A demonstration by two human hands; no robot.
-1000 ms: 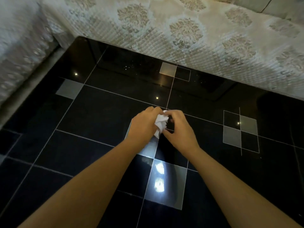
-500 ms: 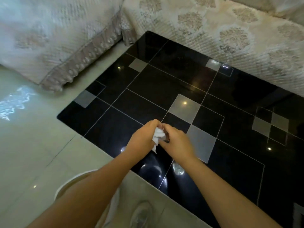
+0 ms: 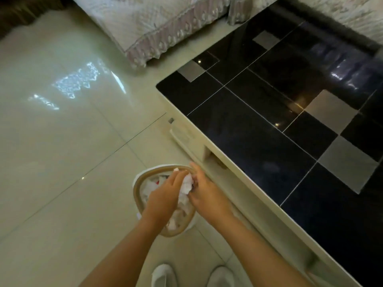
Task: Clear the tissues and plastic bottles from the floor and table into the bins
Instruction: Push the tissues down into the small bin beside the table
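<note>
White crumpled tissue held between both hands directly above the bin. Left hand has fingers curled onto the tissue's left side; right hand pinches it from the right. Bin is round, tan rim, white outer wall, standing on the pale glossy floor just beside the cream edge of the black-tiled surface. More white tissue pieces lie inside. Two white slippers at bottom edge. Patterned bedspread hangs at top.
</note>
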